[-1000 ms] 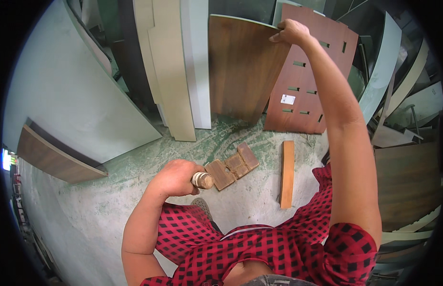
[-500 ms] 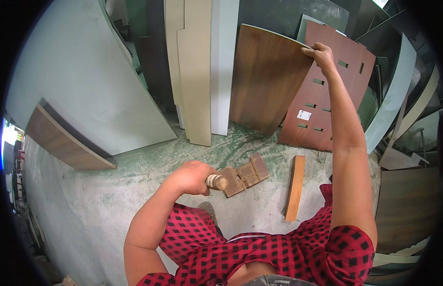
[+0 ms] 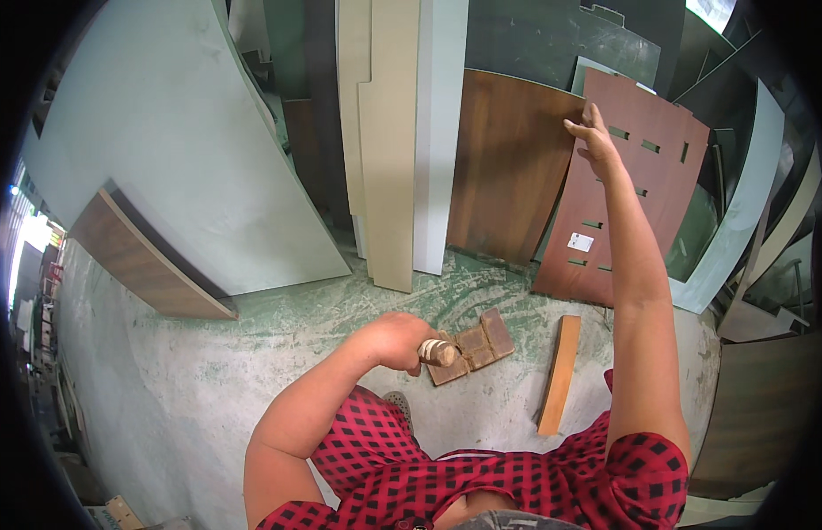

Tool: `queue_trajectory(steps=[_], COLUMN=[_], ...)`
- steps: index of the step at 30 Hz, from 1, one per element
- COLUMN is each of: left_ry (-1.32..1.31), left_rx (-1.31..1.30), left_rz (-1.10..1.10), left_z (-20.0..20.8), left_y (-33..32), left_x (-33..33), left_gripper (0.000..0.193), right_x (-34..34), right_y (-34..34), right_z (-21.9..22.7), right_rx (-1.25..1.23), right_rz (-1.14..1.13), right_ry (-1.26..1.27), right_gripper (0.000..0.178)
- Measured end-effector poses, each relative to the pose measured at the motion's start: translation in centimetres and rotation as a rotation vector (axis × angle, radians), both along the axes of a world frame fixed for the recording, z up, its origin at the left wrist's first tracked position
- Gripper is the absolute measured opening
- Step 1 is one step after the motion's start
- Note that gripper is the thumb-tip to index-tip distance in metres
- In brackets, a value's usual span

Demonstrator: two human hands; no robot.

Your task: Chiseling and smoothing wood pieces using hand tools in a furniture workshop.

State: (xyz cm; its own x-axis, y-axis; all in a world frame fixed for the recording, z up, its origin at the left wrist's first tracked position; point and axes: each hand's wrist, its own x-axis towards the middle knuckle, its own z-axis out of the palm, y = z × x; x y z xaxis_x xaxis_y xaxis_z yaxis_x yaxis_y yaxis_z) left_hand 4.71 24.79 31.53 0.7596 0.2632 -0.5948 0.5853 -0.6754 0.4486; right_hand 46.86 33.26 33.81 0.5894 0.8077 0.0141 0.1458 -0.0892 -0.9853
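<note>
Leftmost, a short brown board [image 3: 150,252] leans on a large pale panel [image 3: 208,159] at the far edge of the floor [image 3: 190,397], with beige strips [image 3: 391,168] upright beside them. The left hand [image 3: 393,340] has its fingers curled firmly around a wrapped handle [image 3: 437,352], only its end showing; just beyond lie joined brown blocks [image 3: 486,340]. Farther back, the dark wood panel [image 3: 513,168] leans at the floor's far edge. Rightward lies an orange bar [image 3: 559,375], then the right hand [image 3: 597,146], fingers spread and grasping nothing, by that panel's upper right corner, before a reddish slotted panel [image 3: 650,194]; contact I cannot tell. For a clean release, I'd keep that palm close until the lean proves steady, and the handle clear of the panel's face. Half a second ago, those right fingers pinched the corner; now they are off it, while the left grip is unchanged.
</note>
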Motion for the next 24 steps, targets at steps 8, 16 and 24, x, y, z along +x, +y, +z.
queue_trajectory(steps=[8, 16, 24], left_ry=[-0.011, -0.007, 0.12], left_rx=[0.013, 0.05, 0.038], left_rz=[-0.05, -0.105, -0.037], left_z=[-0.8, -0.9, -2.2], left_y=[0.0, 0.1, 0.0], left_x=[1.0, 1.5, 2.7], left_gripper=[0.039, 0.039, 0.045], right_x=[-1.2, -3.9, -5.2], right_y=[-0.2, -3.6, -21.2], right_z=[-0.9, -9.1, -8.8], right_rx=[-0.069, -0.217, -0.523], right_rz=[-0.002, 0.092, 0.473], right_ry=[-0.156, -0.506, -0.695], right_gripper=[0.1, 0.096, 0.03])
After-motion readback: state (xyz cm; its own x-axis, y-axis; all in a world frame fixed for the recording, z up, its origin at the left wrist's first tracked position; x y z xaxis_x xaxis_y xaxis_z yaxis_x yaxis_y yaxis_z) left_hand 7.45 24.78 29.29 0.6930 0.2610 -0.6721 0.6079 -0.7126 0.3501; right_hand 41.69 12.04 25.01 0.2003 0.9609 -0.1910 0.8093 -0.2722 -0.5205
